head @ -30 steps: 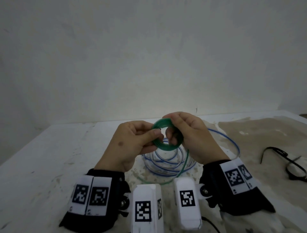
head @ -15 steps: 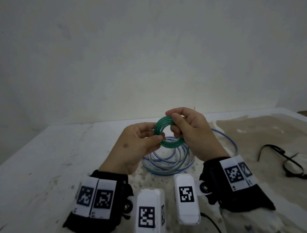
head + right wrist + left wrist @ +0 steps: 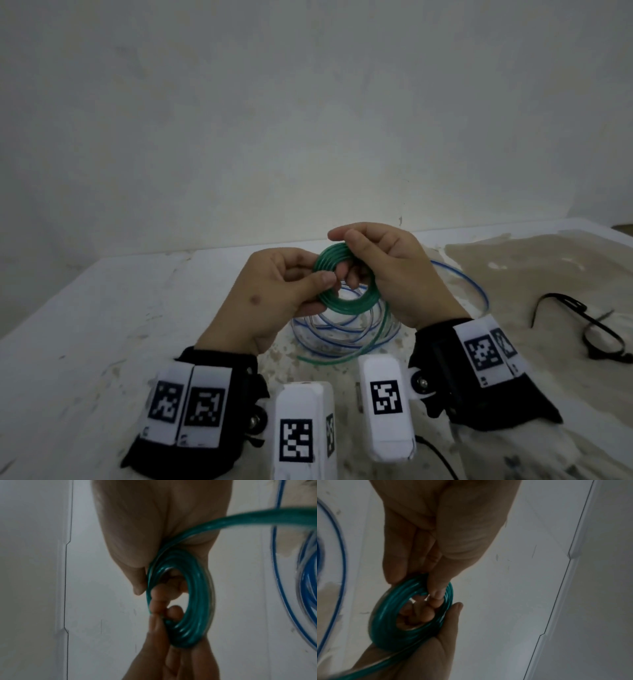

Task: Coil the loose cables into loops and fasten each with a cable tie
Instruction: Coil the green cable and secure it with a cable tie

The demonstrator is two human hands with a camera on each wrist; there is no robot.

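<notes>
A green cable wound into a small tight coil (image 3: 346, 303) is held above the table between both hands. My left hand (image 3: 318, 277) pinches its left side with thumb and fingers. My right hand (image 3: 352, 246) grips the top right, fingers curled through the ring. The wrist views show the coil (image 3: 385, 622) (image 3: 197, 601) close up, with fingertips poking through its hole. A loose green tail (image 3: 359, 351) hangs from the coil to the table. Under the hands a blue cable (image 3: 342, 329) lies in wide loose loops.
The white table (image 3: 102, 325) is stained brown on its right half. Thin black strips (image 3: 582, 322), looped, lie at the right. A white wall stands close behind the table's far edge. Marker-tagged wrist cameras sit near the front.
Both hands have lifted the green coil a little higher and farther from me. The right hand's thumb has shifted toward the top of the ring.
</notes>
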